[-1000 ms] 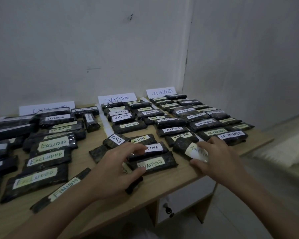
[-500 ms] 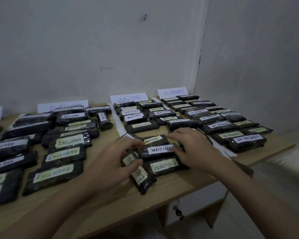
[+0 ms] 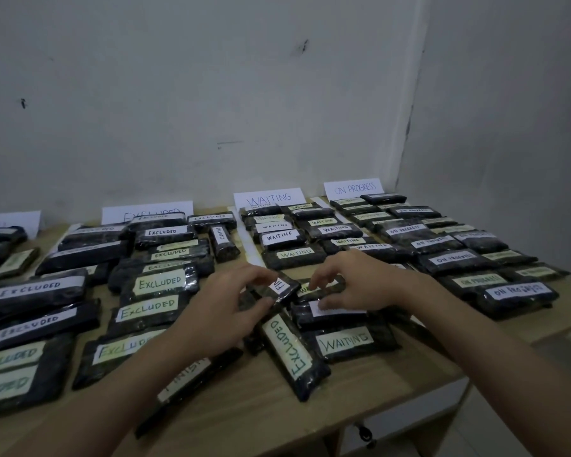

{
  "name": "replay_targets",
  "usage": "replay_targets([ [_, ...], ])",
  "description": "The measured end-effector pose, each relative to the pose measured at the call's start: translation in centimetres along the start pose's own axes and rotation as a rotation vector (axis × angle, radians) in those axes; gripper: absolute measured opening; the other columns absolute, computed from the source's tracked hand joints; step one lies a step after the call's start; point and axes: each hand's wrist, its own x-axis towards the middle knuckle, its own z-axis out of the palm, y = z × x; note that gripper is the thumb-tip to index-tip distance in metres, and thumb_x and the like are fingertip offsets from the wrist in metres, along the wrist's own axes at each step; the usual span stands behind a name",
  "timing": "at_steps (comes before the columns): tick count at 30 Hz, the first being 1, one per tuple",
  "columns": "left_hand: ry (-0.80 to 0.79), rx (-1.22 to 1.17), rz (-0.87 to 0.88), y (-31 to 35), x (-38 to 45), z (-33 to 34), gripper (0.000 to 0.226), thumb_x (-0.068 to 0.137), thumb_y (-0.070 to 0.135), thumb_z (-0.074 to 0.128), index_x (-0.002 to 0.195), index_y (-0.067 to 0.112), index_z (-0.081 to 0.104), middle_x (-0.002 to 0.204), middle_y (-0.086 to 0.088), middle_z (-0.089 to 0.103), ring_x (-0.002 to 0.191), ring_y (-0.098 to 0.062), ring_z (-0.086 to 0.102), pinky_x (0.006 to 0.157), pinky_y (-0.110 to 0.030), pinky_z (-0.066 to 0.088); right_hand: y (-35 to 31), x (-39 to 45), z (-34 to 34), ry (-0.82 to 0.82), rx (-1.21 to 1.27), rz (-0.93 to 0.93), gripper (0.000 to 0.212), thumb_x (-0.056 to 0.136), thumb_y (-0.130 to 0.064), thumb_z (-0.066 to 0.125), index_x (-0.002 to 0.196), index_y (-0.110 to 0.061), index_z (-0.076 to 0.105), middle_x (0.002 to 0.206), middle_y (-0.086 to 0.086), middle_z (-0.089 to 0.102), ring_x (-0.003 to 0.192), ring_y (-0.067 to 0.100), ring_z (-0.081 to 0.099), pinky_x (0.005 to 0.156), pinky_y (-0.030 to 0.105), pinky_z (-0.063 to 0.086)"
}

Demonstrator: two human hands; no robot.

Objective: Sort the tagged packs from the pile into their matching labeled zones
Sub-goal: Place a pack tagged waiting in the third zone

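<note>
Head view is showing the left hand (image 3: 225,311) pinching a pack tagged FIN (image 3: 275,289) between thumb and curled fingers, near the table's (image 3: 393,387) front edge. Right hand (image 3: 356,285) is resting curled fingertips on a white-tagged pack (image 3: 330,313) in the pile, just behind a WAITING pack (image 3: 348,343) and beside an EXCLUDED pack (image 3: 292,352).

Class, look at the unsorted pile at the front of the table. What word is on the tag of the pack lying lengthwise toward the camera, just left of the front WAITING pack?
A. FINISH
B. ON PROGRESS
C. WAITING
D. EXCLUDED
D: the tag on that lengthwise pack reads EXCLUDED, running along it toward the table's front edge, beside the WAITING pack.
</note>
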Motion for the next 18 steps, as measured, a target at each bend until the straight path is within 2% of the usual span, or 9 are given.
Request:
replay_targets([
  [3,-0.002,0.001,-0.005,-0.6,0.0,0.3,0.025,0.083,0.021,0.066,0.108,0.023,0.062,0.104,0.012,0.063,0.097,0.004,0.054,0.078,-0.014,0.043,-0.1,0.0,0.3,-0.054,-0.033,0.002,0.035,0.078,-0.033,0.073,0.112,-0.028,0.064,0.109,-0.003,0.061,0.1,0.012,0.055,0.088,0.031,0.048],
  [7,-0.015,0.01,-0.019,-1.0,-0.1,0.5,0.026,0.084,0.023,0.066,0.109,0.022,0.062,0.105,0.011,0.063,0.098,-0.003,0.056,0.083,-0.022,0.047,0.3,0.4,0.8,-0.089,-0.041,0.002,0.035,0.079,-0.026,0.073,0.113,-0.027,0.064,0.11,0.0,0.06,0.098,0.007,0.044,0.089,0.034,0.048],
  [9,-0.012,0.013,-0.035,-1.1,0.2,0.6,0.026,0.084,0.023,0.065,0.11,0.022,0.062,0.105,0.011,0.062,0.099,-0.004,0.056,0.082,-0.023,0.048,0.4,0.9,0.8,-0.068,-0.054,0.015,0.035,0.081,-0.021,0.071,0.114,-0.026,0.063,0.114,0.0,0.059,0.102,0.01,0.048,0.09,0.034,0.048],
  [11,0.003,0.019,-0.066,-1.4,0.6,0.7,0.026,0.085,0.022,0.064,0.111,0.021,0.061,0.105,0.011,0.061,0.099,-0.004,0.055,0.077,-0.015,0.044,0.5,1.4,0.9,-0.038,-0.087,0.031,0.036,0.083,-0.016,0.068,0.117,-0.026,0.062,0.122,0.001,0.056,0.11,0.015,0.052,0.091,0.033,0.047],
  [14,0.023,0.02,-0.136,-1.9,1.2,0.9,0.028,0.085,0.019,0.063,0.113,0.019,0.06,0.104,0.012,0.059,0.097,-0.002,0.054,0.067,-0.006,0.037,0.8,2.3,1.3,0.016,-0.126,0.047,0.039,0.086,-0.011,0.061,0.122,-0.026,0.059,0.128,0.0,0.051,0.119,0.02,0.048,0.093,0.037,0.046],
  [18,0.035,0.026,-0.196,-2.9,1.7,0.7,0.023,0.084,0.015,0.063,0.107,0.019,0.061,0.099,0.012,0.058,0.09,0.001,0.053,0.067,-0.001,0.036,0.6,3.0,1.2,0.017,-0.148,0.08,0.041,0.083,-0.01,0.058,0.12,-0.026,0.059,0.126,0.0,0.05,0.115,0.022,0.049,0.089,0.041,0.048],
])
